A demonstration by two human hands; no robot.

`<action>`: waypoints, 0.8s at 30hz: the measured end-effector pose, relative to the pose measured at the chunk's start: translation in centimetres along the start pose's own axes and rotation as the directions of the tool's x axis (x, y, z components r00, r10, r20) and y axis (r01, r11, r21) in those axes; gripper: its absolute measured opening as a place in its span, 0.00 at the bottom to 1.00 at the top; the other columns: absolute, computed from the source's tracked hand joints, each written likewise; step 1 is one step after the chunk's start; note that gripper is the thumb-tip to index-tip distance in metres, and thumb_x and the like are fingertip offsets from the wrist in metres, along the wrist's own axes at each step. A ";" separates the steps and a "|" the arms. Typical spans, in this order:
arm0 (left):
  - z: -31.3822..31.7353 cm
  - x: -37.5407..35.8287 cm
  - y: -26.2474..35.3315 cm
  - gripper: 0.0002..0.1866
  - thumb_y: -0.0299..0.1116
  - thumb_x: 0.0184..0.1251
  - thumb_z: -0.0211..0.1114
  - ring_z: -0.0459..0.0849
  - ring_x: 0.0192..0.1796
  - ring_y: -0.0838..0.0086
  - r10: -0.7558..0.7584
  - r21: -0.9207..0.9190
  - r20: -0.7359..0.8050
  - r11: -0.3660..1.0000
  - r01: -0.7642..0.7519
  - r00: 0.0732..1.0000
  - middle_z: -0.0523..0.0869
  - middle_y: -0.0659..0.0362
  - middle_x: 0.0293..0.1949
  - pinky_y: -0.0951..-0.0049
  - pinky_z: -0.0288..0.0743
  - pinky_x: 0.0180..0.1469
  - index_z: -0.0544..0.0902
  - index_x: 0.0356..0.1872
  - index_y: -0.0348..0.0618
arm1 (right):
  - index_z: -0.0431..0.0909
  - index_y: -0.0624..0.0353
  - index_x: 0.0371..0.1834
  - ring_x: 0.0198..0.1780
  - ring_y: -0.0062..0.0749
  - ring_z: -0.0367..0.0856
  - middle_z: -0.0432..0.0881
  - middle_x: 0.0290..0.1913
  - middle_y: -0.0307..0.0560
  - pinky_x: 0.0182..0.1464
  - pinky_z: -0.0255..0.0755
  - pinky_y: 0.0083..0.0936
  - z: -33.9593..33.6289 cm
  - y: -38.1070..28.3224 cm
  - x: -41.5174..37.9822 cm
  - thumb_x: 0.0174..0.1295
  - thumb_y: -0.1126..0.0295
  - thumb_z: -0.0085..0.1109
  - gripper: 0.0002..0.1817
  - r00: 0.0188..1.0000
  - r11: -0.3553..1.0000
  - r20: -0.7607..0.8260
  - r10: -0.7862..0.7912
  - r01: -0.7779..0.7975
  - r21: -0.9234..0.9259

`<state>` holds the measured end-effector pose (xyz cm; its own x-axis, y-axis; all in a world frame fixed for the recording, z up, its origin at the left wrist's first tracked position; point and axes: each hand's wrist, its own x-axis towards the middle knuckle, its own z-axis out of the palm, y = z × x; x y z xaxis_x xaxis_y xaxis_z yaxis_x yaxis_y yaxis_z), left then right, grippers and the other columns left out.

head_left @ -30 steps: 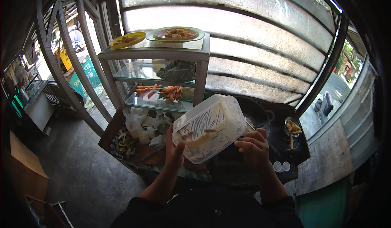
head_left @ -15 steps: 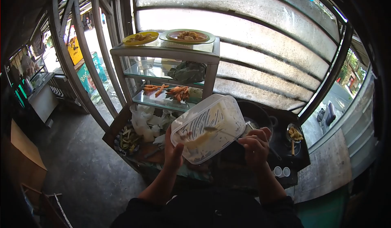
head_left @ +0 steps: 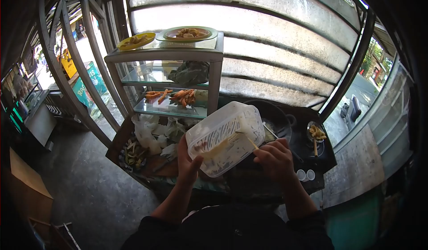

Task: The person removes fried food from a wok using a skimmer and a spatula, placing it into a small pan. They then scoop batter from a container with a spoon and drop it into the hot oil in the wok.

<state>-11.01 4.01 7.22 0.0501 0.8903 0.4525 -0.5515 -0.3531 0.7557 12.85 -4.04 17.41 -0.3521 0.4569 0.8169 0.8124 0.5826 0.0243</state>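
A translucent plastic container (head_left: pixel 201 132) is tilted in front of me, its inside smeared with pale yellow batter (head_left: pixel 218 150). My left hand (head_left: pixel 189 164) grips its left side, thumb along the near rim. My right hand (head_left: pixel 275 157) is closed around the thin handle of a spoon (head_left: pixel 250 141), whose tip reaches into the container. The spoon's head is hard to make out in the batter. Behind the container and my right hand sits a dark wok (head_left: pixel 286 124), partly hidden.
A glass display case (head_left: pixel 214 58) stands behind, with orange food on a shelf and plates (head_left: pixel 213 33) on top. At right lie a strainer with fried pieces (head_left: pixel 316 133) and white cups (head_left: pixel 302 175). Plastic bags (head_left: pixel 147 136) and cut peelings (head_left: pixel 133 155) lie left.
The spoon has moved up and right along the batter, and its handle now stands more steeply. My right hand has turned slightly. The camera view has shifted a little to the right.
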 end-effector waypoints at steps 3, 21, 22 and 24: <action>0.4 0.0 -0.3 0.55 0.57 0.49 0.74 0.71 0.64 0.64 -0.054 0.024 0.031 0.998 0.053 0.998 0.70 0.49 0.61 0.63 0.63 0.66 0.55 0.68 0.32 | 0.80 0.53 0.36 0.33 0.26 0.80 0.81 0.30 0.34 0.43 0.67 0.27 -0.3 -0.3 -0.3 0.54 0.65 0.67 0.09 0.987 0.988 0.154 -0.050 0.026 0.152; 1.3 0.2 -0.2 0.55 0.55 0.49 0.75 0.72 0.63 0.61 -0.071 -0.207 0.017 0.976 0.073 0.997 0.69 0.49 0.62 0.59 0.65 0.66 0.53 0.69 0.33 | 0.82 0.54 0.35 0.36 0.29 0.81 0.82 0.31 0.37 0.45 0.70 0.29 -0.7 -0.6 -0.6 0.57 0.65 0.65 0.07 0.994 0.938 0.103 0.026 -0.060 0.342; 1.4 0.3 0.0 0.55 0.55 0.49 0.75 0.72 0.63 0.61 -0.069 -0.208 0.016 0.976 0.070 0.998 0.69 0.49 0.62 0.59 0.65 0.66 0.53 0.69 0.33 | 0.82 0.54 0.35 0.37 0.29 0.81 0.82 0.31 0.37 0.45 0.71 0.29 -0.7 -0.4 -0.7 0.57 0.65 0.65 0.07 0.996 0.933 0.077 0.042 -0.067 0.355; 1.3 0.3 0.2 0.55 0.54 0.49 0.75 0.71 0.64 0.61 -0.031 -0.190 0.040 0.981 0.038 0.999 0.69 0.49 0.62 0.59 0.65 0.66 0.53 0.69 0.33 | 0.82 0.54 0.35 0.37 0.29 0.81 0.82 0.31 0.37 0.45 0.71 0.29 -0.9 0.1 -0.6 0.57 0.66 0.65 0.07 0.997 0.924 0.058 0.053 -0.071 0.375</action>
<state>-10.03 3.82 8.11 0.1005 0.8884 0.4479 -0.6977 -0.2580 0.6684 13.53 -4.87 17.45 -0.3346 0.5251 0.7825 0.6017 0.7581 -0.2514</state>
